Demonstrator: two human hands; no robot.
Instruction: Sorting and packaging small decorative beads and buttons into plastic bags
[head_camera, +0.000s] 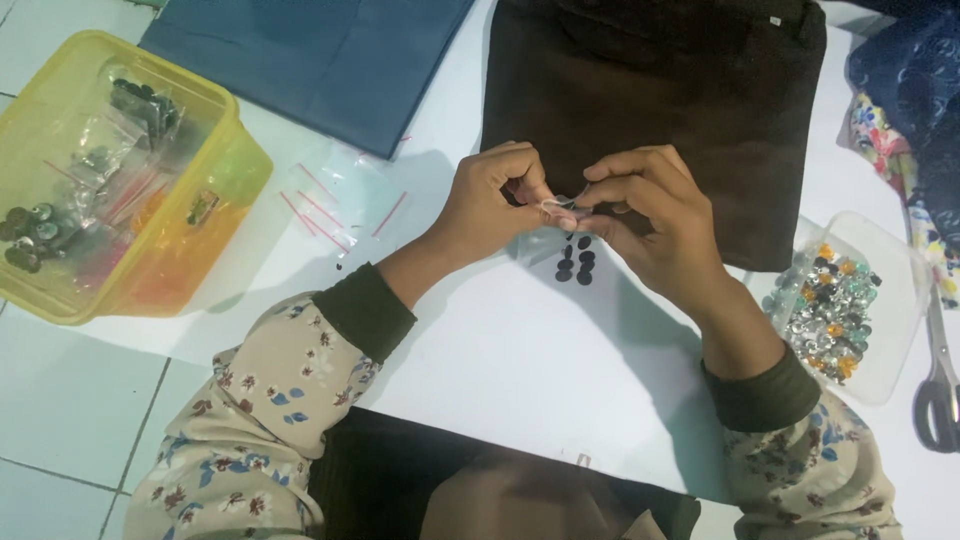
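Floral sleeves nearest, over white sheet (520, 370) on tiled floor. Just beyond, left hand (490, 205) and right hand (650, 225) pinched shut on small clear bag (560, 205), held above sheet, long axis seemingly left-right, mouth direction unclear. Black buttons (576, 260) directly beneath bag. Probably emptying or filling; next move would need steady pinch. Farther: brown cloth (650, 100); yellow box (120, 170) far left of bag.

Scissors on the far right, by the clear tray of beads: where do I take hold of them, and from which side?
Take the scissors by the dark handle loops, which lie at the near end, toward the person. The blades point away, alongside the clear tray, so come from the near right side, clear of it. The right hand is nearer, though it and the left hand are both pinching a small clear bag.
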